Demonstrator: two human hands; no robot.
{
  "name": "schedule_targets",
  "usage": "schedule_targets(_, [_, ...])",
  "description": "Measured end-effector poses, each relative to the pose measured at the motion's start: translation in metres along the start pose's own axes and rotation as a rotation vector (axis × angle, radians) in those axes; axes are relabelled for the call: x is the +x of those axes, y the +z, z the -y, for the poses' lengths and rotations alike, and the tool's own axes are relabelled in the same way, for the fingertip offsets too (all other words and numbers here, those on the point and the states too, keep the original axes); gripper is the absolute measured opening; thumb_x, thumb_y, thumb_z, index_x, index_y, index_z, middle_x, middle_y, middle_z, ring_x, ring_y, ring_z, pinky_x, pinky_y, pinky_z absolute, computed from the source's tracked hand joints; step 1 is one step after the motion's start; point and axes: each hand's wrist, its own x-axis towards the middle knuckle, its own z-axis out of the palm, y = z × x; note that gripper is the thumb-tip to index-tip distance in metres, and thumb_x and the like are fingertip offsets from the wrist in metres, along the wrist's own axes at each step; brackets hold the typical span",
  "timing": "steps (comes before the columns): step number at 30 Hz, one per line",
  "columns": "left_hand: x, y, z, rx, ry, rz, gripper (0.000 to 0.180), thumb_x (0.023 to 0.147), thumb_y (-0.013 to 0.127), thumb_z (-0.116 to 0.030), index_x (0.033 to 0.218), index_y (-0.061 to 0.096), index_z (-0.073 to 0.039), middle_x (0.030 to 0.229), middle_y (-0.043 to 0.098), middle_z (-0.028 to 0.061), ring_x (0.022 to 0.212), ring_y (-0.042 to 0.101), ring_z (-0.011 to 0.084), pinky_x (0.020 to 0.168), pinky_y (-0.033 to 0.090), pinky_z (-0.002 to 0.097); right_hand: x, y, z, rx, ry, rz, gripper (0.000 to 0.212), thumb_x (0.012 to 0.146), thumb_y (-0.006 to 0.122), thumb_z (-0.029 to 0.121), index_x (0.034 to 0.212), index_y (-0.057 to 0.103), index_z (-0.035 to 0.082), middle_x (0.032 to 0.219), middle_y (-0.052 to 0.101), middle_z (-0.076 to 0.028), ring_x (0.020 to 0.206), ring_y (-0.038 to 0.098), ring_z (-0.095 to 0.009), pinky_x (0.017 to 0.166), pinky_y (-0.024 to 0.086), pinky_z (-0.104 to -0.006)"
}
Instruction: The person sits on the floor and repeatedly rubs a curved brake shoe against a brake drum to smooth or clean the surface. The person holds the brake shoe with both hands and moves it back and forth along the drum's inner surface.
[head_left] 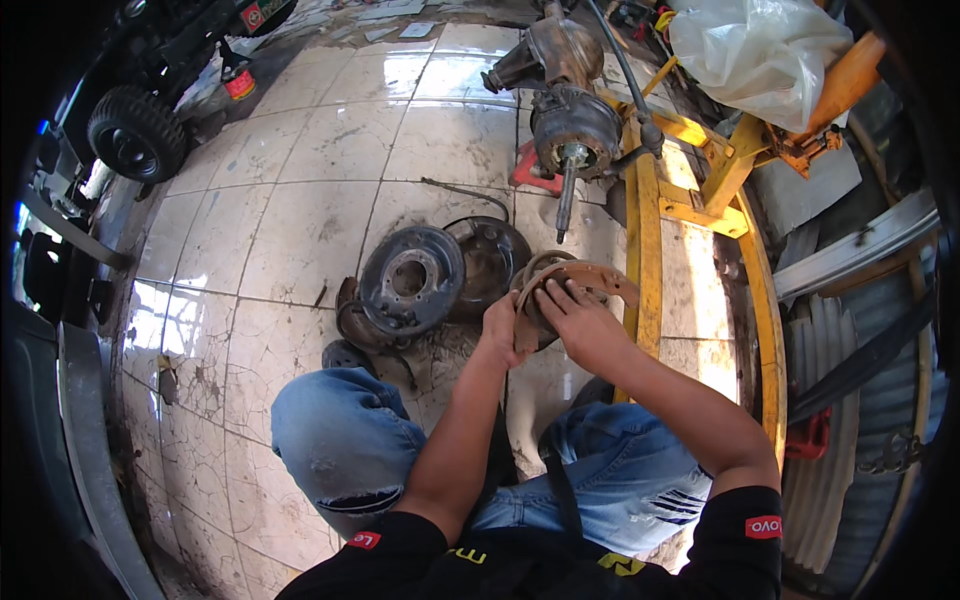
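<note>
In front of my knees, my left hand (504, 326) is wrapped round a curved brown brake shoe (525, 333), thumb near its lower end. My right hand (583, 318) presses its fingers along a second brake shoe (607, 274), which has small holes along its curved face; its thumb is hidden. The two shoes meet between my hands, with a further curved rim behind them. Just left of them, a dark round brake backing plate (376, 277) with a central hole leans against another dark round plate (511, 246) on the floor.
A greasy axle housing (566, 55) with a protruding shaft (567, 200) stands ahead. The yellow metal frame (648, 260) runs along my right, with clear plastic sheeting (750, 55) above it. A thin bent rod (465, 193) lies on the tiles (270, 240). A vehicle wheel (135, 135) stands far left.
</note>
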Motion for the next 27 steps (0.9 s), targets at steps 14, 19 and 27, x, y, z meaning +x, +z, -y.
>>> schedule_targets(14, [0.001,0.003,0.001,0.011,-0.022,-0.02,0.028,0.099,0.042,-0.037,0.098,0.061,-0.016,0.075,0.059,-0.0005,0.05,0.055,0.0152,0.03,0.03,0.0273,-0.001,-0.001,-0.011,0.061,0.021,0.032,0.056,0.086,0.053,0.006,0.142,0.045,0.004,0.149,0.044,-0.018,0.133,0.047,-0.041,0.106,0.045,-0.0476])
schedule_targets(19, [-0.001,0.0,0.002,0.028,-0.009,-0.035,0.027,0.1,0.041,-0.038,0.097,0.06,-0.017,0.076,0.058,-0.0005,0.051,0.054,0.0153,0.031,0.03,0.0273,0.0,-0.004,-0.002,0.021,-0.017,0.028,0.057,0.086,0.054,0.007,0.142,0.045,0.005,0.149,0.045,-0.017,0.132,0.048,-0.04,0.104,0.046,-0.048])
schedule_targets(27, [0.002,0.0,0.003,0.036,-0.026,-0.061,0.029,0.099,0.042,-0.042,0.101,0.059,-0.018,0.079,0.059,0.0,0.052,0.055,0.0162,0.031,0.03,0.0275,0.001,0.001,-0.003,0.016,-0.014,0.038,0.06,0.085,0.057,0.01,0.144,0.044,0.009,0.149,0.043,-0.02,0.13,0.05,-0.043,0.104,0.046,-0.0474])
